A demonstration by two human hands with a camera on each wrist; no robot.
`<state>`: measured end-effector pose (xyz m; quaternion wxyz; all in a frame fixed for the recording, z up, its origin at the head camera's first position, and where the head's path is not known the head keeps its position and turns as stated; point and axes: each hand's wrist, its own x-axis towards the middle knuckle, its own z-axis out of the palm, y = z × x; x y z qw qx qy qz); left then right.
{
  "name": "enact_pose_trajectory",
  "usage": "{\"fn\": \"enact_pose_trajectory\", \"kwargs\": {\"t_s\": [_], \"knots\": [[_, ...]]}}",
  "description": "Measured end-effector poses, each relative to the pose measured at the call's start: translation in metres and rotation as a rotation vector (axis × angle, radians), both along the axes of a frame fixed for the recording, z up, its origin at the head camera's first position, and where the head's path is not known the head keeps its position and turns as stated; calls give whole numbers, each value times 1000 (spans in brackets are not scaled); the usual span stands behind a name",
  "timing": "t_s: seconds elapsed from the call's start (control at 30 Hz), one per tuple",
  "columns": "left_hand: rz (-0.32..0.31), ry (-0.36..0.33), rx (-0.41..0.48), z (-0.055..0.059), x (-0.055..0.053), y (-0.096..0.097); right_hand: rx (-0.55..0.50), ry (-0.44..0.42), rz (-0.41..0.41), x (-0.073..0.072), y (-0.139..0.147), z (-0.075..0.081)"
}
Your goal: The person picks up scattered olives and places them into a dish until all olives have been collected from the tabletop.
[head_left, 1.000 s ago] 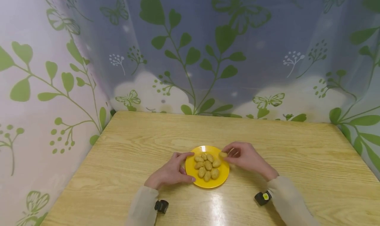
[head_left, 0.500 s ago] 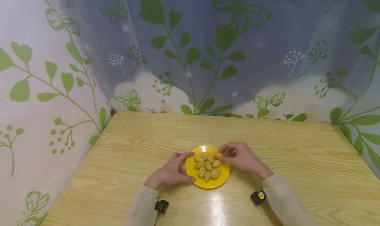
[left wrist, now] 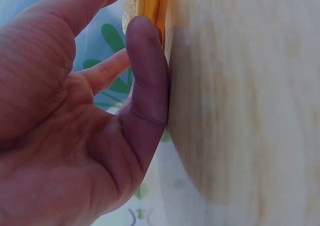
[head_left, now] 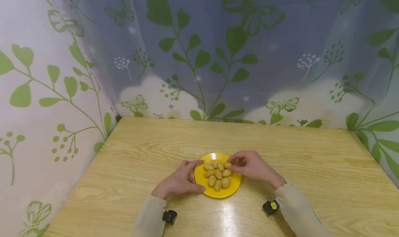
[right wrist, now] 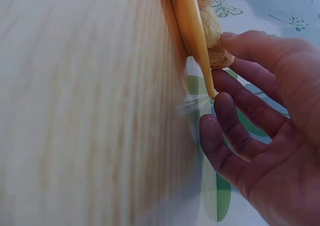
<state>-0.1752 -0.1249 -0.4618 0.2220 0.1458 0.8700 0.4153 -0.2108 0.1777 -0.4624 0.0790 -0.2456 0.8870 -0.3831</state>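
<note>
A yellow plate (head_left: 233, 184) lies on the table and bears several tan oval nuts (head_left: 218, 174) with rough, wrinkled shells that look like walnuts. My left hand (head_left: 176, 181) holds the plate's left rim, its thumb at the near side and its forefinger at the far side. Over the plate's upper right part, my right hand (head_left: 255, 166) pinches one walnut (right wrist: 221, 59) between thumb and fingers. That walnut sits at the outer edge of the group, close to its neighbours, and the fingertips partly cover it. In the right wrist view, the other fingers hang loosely by the plate's rim.
The wooden table (head_left: 149, 143) carries the plate near its middle. Patterned curtains (head_left: 199, 57) with leaves and butterflies rise behind it and at the left. Small black devices (head_left: 169, 217) are worn at both wrists.
The right hand has moved left and inward with the pinched walnut, from the plate's right rim to beside the other walnuts, nudging some slightly. The left hand has stayed at the plate.
</note>
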Motion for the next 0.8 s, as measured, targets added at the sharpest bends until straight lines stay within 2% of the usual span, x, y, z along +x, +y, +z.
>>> {"fn": "enact_pose_trajectory", "kwargs": {"t_s": [0.27, 0.63, 0.8], "knots": [[-9, 10, -16, 0, -1, 1, -2, -20, 12, 4, 4, 2], [-17, 32, -18, 0, 0, -1, -64, 29, 0, 9, 10, -2], [-21, 62, -34, 3, 4, -2, -60, 45, -14, 14, 16, -1]]}}
